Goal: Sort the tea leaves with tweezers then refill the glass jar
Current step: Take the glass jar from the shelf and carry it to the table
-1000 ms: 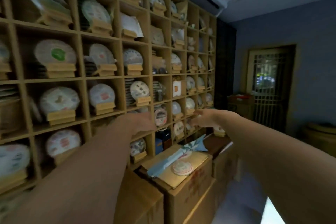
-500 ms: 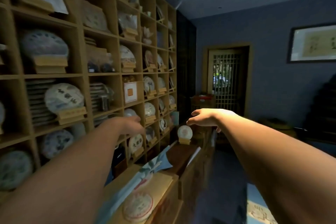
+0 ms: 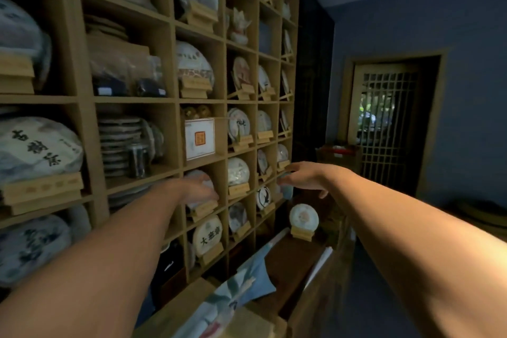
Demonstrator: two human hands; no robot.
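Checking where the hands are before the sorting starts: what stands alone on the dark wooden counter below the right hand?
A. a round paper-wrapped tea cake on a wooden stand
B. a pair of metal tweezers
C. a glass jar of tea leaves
A: a round paper-wrapped tea cake on a wooden stand sits on the dark wooden counter, below the right hand.

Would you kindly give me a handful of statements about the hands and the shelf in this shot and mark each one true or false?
1. Both hands are stretched out toward the wooden shelf. True.
2. The right hand holds tweezers. False: no tweezers show; its fingers are spread and empty.
3. A round tea cake on a wooden stand sits on the dark counter below the right hand. True.
4. The left hand is lifting a glass jar. False: it is in front of a wrapped tea cake in a shelf cell; whether it grips anything cannot be told.
5. The lattice door is on the left of the shelf. False: it is to the right.
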